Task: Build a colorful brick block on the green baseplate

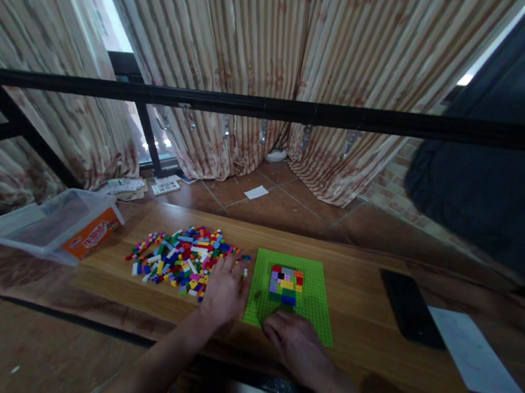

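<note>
My left hand (pixel 224 293) lies over the right edge of a loose pile of coloured toy bricks (pixel 180 260), its fingers stretched out and apart among the bricks. To its right is a green studded baseplate (pixel 318 301). A patch of red, purple, yellow, green and blue bricks (pixel 286 282) is fitted together on the plate's middle. My right hand (pixel 295 343) rests at the plate's front edge, just below this patch. Its fingers are curled together, and whatever they may hold is hidden.
A clear plastic box (pixel 41 228) with an orange label stands left of the pile. On the right lie a black phone (pixel 408 307) and a white sheet of paper (pixel 478 356). A black metal bar (pixel 258 106) crosses beyond the wooden board (pixel 354 307), before the curtains.
</note>
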Available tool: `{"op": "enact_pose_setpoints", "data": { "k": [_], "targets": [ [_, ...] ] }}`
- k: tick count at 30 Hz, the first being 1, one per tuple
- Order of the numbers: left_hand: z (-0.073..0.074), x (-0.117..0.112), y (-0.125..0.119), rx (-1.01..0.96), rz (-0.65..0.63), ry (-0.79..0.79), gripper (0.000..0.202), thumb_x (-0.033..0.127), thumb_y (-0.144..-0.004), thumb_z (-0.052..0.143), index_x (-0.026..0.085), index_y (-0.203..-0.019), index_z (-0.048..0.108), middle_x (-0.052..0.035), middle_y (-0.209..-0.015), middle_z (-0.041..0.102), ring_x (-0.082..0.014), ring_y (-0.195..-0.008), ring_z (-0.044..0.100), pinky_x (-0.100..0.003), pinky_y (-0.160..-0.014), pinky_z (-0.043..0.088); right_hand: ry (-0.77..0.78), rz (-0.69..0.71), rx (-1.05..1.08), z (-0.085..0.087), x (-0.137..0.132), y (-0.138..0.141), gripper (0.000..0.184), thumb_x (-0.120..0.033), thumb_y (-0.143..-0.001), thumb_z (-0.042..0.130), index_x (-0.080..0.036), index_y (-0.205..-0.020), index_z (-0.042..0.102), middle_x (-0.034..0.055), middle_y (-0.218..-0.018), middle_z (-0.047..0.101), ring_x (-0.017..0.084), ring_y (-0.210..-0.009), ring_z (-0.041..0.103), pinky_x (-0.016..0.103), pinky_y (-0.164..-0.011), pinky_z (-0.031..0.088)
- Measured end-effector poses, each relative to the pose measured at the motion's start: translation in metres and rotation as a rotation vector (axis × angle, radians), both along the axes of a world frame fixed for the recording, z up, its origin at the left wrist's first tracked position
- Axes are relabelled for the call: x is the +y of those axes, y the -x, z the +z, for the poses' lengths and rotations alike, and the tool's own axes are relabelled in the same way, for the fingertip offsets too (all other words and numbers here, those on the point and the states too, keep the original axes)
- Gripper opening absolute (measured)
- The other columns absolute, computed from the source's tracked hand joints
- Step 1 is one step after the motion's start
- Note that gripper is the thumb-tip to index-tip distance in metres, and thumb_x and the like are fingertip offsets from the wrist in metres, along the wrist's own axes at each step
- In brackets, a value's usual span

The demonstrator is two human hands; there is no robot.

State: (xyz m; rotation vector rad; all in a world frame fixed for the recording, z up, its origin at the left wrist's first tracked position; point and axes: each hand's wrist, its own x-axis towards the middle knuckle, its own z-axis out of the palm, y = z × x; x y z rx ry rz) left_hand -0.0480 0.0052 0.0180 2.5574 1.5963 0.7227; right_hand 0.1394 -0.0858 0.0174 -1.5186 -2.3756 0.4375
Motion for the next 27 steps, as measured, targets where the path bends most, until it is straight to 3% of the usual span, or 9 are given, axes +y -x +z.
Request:
{"op": "enact_pose_setpoints", "data": {
  "k": [4,9,16,22,27],
  "targets": [
    [-0.003,0.027,-0.030,0.090,-0.038,0.018,0.036,0.028,-0.087,0.053,0.017,-0.121,0.057,-0.0133,-0.125,0.058,-0.0296,-0.112,0.050,-0.048,-0.099,0.039,0.017,-0.001,-0.001,0.001,-0.001,-0.002,0.026,-0.017,-0.094,0.042,-0.019,-0.076,0.060,0.0022,-0.077,0.062,0.015,-0.071,0.056,0.027,-0.065,0.035],
    [-0.017,0.036,-0.031,0.170,-0.037,0.033,0.020,0.020,-0.090,0.048,0.017,-0.099,0.065,-0.0123,-0.103,0.065,-0.0272,-0.103,0.055,-0.051,-0.102,0.035,0.045,0.000,-0.003,0.000,-0.002,-0.001,0.028,-0.018,-0.095,0.040,-0.019,-0.076,0.061,0.0028,-0.076,0.063,0.015,-0.070,0.056,0.027,-0.064,0.036],
    [-0.015,0.029,-0.009,0.238,-0.027,0.013,0.024,0.006,-0.086,0.043,0.016,-0.091,0.063,-0.0121,-0.099,0.065,-0.0278,-0.103,0.056,-0.051,-0.100,0.036,0.058,0.031,0.018,-0.007,-0.004,0.001,0.028,-0.018,-0.094,0.040,-0.020,-0.077,0.061,0.0026,-0.077,0.063,0.016,-0.071,0.057,0.028,-0.064,0.036],
    [-0.006,0.014,0.000,0.223,-0.062,-0.029,0.023,0.009,-0.086,0.045,0.018,-0.095,0.064,-0.0096,-0.107,0.065,-0.0285,-0.111,0.054,-0.051,-0.103,0.034,0.014,0.016,0.030,-0.010,-0.003,0.000,0.026,-0.016,-0.092,0.042,-0.021,-0.075,0.061,0.0019,-0.074,0.062,0.015,-0.069,0.056,0.027,-0.063,0.037],
    [0.002,-0.009,0.016,0.077,-0.079,-0.079,0.026,0.015,-0.089,0.046,0.022,-0.108,0.062,-0.0079,-0.116,0.065,-0.0263,-0.109,0.055,-0.050,-0.105,0.033,-0.008,0.023,-0.002,-0.008,-0.003,0.000,0.022,-0.016,-0.092,0.045,-0.020,-0.076,0.061,0.0020,-0.076,0.063,0.014,-0.073,0.057,0.026,-0.065,0.037]
  ]
}}
